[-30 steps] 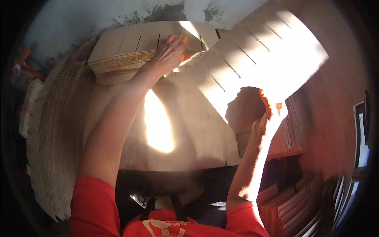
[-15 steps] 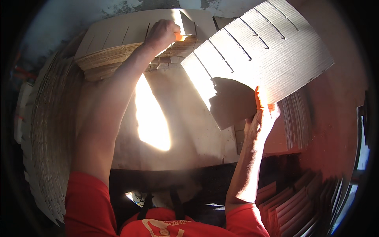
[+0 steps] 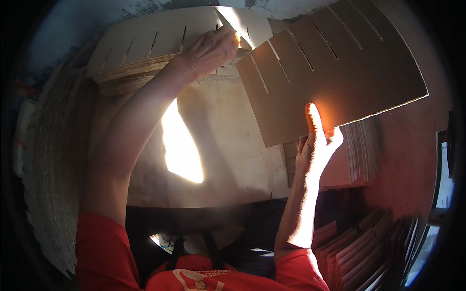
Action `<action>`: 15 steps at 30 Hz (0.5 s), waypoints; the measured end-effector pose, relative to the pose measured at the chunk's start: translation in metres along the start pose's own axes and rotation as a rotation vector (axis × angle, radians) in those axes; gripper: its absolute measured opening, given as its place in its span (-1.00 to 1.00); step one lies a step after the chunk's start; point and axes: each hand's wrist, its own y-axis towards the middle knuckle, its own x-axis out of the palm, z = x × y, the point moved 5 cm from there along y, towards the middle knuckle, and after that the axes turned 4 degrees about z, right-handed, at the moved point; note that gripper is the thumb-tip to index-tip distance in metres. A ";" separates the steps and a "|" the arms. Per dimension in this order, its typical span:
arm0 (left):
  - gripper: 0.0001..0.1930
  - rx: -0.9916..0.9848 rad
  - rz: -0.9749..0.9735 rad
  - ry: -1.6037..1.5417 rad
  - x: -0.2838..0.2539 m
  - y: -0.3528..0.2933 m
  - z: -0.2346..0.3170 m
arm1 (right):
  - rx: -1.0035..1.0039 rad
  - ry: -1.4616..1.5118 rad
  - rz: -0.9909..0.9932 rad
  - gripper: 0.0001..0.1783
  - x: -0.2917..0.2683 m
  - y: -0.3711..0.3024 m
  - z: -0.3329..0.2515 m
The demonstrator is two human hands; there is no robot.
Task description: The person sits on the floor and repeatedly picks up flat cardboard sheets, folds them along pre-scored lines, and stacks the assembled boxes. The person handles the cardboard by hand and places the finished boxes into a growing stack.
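right hand [image 3: 318, 141] clasps one slotted sheet [image 3: 349, 72] aloft — a stack [image 3: 141, 38] remains by the left hand [image 3: 212, 50], whose grip is unclear

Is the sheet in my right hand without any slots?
No, the sheet in your right hand has several slots running in from its upper edge.

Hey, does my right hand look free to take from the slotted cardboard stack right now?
Probably not: the right hand is holding a cardboard sheet, which seems to jut across the way to the slotted cardboard stack.
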 end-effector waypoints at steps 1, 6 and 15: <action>-0.91 0.015 -0.044 0.066 0.002 -0.002 0.005 | -0.002 -0.021 -0.016 -0.87 0.000 -0.001 0.000; -0.93 -0.037 -0.034 -0.035 0.004 -0.015 0.024 | -0.029 -0.016 -0.049 -0.80 0.005 -0.007 -0.003; -0.95 0.294 -0.181 0.259 -0.033 -0.016 0.079 | -0.005 -0.075 -0.041 -0.74 -0.005 0.004 0.010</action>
